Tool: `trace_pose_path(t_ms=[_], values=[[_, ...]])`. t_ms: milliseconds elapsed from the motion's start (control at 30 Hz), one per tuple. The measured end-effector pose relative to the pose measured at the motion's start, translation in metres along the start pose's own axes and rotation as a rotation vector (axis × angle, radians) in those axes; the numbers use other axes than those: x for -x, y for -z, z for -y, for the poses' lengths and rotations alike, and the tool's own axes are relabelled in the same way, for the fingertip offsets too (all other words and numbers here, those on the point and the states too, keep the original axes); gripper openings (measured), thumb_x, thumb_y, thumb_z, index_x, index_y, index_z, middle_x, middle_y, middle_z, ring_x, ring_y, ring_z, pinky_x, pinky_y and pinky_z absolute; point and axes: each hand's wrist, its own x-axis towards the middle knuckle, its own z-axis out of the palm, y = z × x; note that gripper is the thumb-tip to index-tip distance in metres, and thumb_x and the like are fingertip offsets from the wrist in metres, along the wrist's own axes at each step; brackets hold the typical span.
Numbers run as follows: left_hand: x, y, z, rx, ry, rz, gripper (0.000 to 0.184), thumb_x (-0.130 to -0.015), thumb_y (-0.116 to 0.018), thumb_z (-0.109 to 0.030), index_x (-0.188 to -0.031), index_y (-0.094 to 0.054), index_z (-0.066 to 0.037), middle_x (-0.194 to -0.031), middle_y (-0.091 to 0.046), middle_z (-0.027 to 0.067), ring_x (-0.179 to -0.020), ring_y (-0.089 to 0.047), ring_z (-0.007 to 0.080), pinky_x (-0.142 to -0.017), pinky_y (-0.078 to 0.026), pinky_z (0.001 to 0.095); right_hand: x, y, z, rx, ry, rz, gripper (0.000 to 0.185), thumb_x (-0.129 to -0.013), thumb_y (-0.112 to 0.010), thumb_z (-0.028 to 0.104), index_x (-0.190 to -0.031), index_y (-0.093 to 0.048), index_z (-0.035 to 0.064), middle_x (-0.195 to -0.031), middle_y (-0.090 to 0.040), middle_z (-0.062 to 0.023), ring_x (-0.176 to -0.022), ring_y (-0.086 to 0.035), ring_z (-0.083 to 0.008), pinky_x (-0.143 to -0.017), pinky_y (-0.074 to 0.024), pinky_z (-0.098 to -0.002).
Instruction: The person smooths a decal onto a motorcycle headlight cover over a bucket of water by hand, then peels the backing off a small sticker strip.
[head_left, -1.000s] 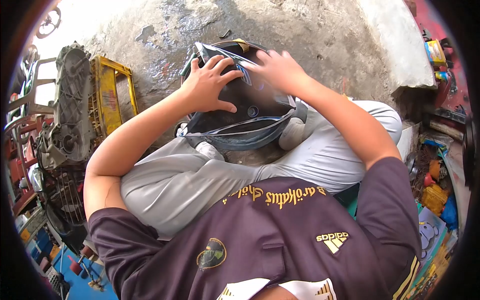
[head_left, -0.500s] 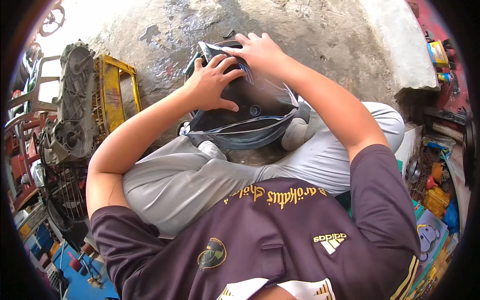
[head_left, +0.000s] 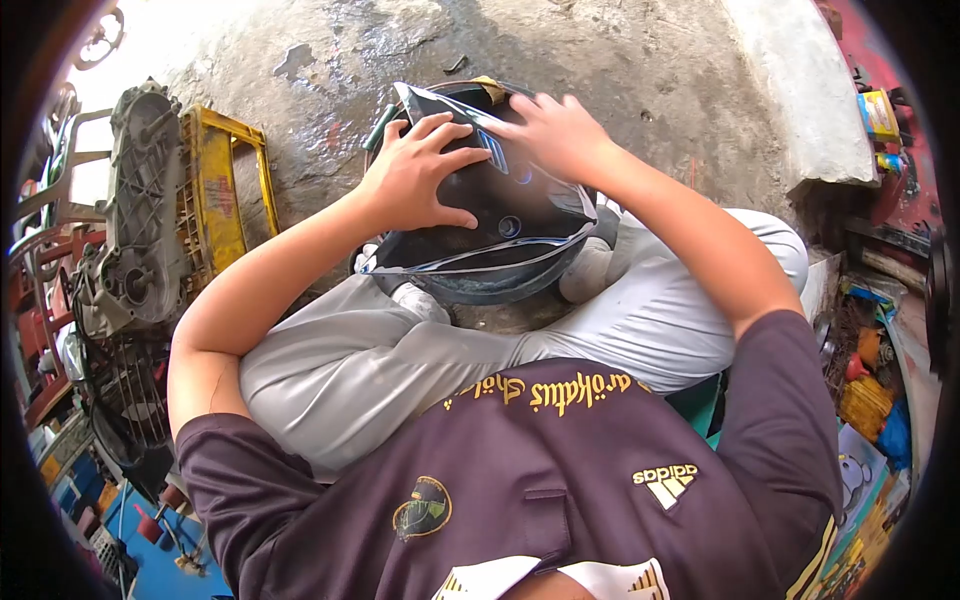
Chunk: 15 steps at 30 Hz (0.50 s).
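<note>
A glossy black plastic panel (head_left: 465, 195) with blue-white markings and a round hole rests across a round dark tub (head_left: 490, 290) between my feet. My left hand (head_left: 420, 175) lies on the panel's left part, fingers and thumb spread. At the upper right of the panel, my right hand (head_left: 560, 138) is partly smeared by motion, its fingers stretched out over the surface. A small yellowish piece (head_left: 488, 88) sits on the tub's far rim; its kind is unclear.
A dirty metal engine casing (head_left: 150, 200) and a yellow crate (head_left: 225, 185) stand at the left. A concrete ledge (head_left: 800, 90) runs along the upper right. Assorted parts and containers lie at the right edge. The concrete floor (head_left: 640, 60) has wet patches.
My right hand has moved right and toward me, off the far rim, uncovering the yellowish piece. My left hand stays nearly in place on the panel.
</note>
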Motion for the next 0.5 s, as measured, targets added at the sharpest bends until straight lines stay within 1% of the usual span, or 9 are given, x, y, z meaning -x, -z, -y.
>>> trace_pose_path(t_ms=[33, 133, 167, 300, 367, 400, 467, 500], values=[[0.0, 0.001, -0.001, 0.0, 0.005, 0.015, 0.088, -0.069, -0.09, -0.061, -0.147, -0.064, -0.029, -0.155, -0.053, 0.009, -0.152, -0.04, 0.0341, -0.115, -0.031, 0.0681, -0.018, -0.004, 0.003, 0.018, -0.023, -0.093, 0.074, -0.092, -0.071, 0.023, -0.159, -0.048, 0.0414, -0.143, -0.058, -0.0095, -0.123, -0.064, -0.0303, -0.092, -0.0544, -0.0486], [-0.001, 0.003, -0.002, -0.01, 0.007, 0.017, 0.089, -0.069, -0.09, -0.061, -0.147, -0.063, -0.029, -0.155, -0.053, 0.0091, -0.152, -0.039, 0.034, -0.115, -0.031, 0.0684, -0.062, 0.004, 0.003, -0.017, -0.002, -0.076, 0.073, -0.091, -0.074, 0.025, -0.158, -0.05, 0.0389, -0.145, -0.057, -0.0091, -0.124, -0.064, -0.03, -0.094, -0.0548, -0.0497], [-0.001, 0.002, -0.002, -0.013, -0.001, 0.004, 0.089, -0.069, -0.09, -0.061, -0.147, -0.063, -0.029, -0.155, -0.052, 0.0091, -0.152, -0.039, 0.0339, -0.115, -0.031, 0.0686, -0.066, 0.012, 0.001, -0.03, 0.013, -0.033, 0.073, -0.089, -0.076, 0.026, -0.157, -0.052, 0.0372, -0.146, -0.057, -0.0093, -0.125, -0.064, -0.0301, -0.094, -0.055, -0.0505], [-0.002, 0.001, -0.001, -0.015, 0.001, 0.01, 0.088, -0.07, -0.09, -0.061, -0.147, -0.063, -0.029, -0.155, -0.052, 0.0093, -0.152, -0.039, 0.0343, -0.115, -0.031, 0.0691, -0.034, 0.002, 0.0, -0.023, 0.019, -0.042, 0.07, -0.092, -0.073, 0.025, -0.157, -0.052, 0.0389, -0.144, -0.057, -0.0098, -0.125, -0.064, -0.0305, -0.095, -0.0549, -0.0503], [-0.002, 0.002, 0.0, 0.0, -0.007, 0.018, 0.087, -0.07, -0.09, -0.061, -0.146, -0.063, -0.029, -0.155, -0.052, 0.0093, -0.152, -0.039, 0.0351, -0.115, -0.032, 0.0687, 0.0, -0.008, -0.002, -0.002, 0.012, -0.011, 0.077, -0.09, -0.073, 0.026, -0.162, -0.046, 0.0367, -0.134, -0.059, -0.0109, -0.12, -0.063, -0.0305, -0.091, -0.0544, -0.0473], [-0.001, 0.002, 0.0, 0.006, -0.002, 0.016, 0.087, -0.07, -0.09, -0.061, -0.146, -0.063, -0.029, -0.155, -0.052, 0.0093, -0.152, -0.039, 0.0351, -0.115, -0.032, 0.0687, 0.017, -0.002, -0.003, -0.001, 0.018, -0.005, 0.077, -0.09, -0.073, 0.026, -0.162, -0.046, 0.0367, -0.134, -0.059, -0.0109, -0.12, -0.063, -0.0305, -0.091, -0.0544, -0.0473], [-0.002, 0.002, 0.0, -0.008, -0.004, 0.008, 0.087, -0.07, -0.09, -0.061, -0.146, -0.063, -0.028, -0.155, -0.052, 0.0093, -0.151, -0.039, 0.0357, -0.115, -0.032, 0.0679, 0.045, 0.018, -0.005, -0.04, -0.002, 0.205, 0.072, -0.094, -0.067, 0.022, -0.161, -0.045, 0.0377, -0.129, -0.059, -0.0107, -0.116, -0.064, -0.0308, -0.089, -0.0536, -0.047], [-0.001, 0.001, 0.001, -0.005, -0.003, 0.004, 0.087, -0.07, -0.09, -0.061, -0.146, -0.063, -0.028, -0.155, -0.052, 0.0093, -0.151, -0.039, 0.0357, -0.115, -0.032, 0.0679, 0.051, 0.019, -0.007, -0.015, 0.001, 0.223, 0.071, -0.095, -0.065, 0.022, -0.161, -0.045, 0.0383, -0.128, -0.059, -0.011, -0.114, -0.064, -0.0315, -0.088, -0.0527, -0.0464]])
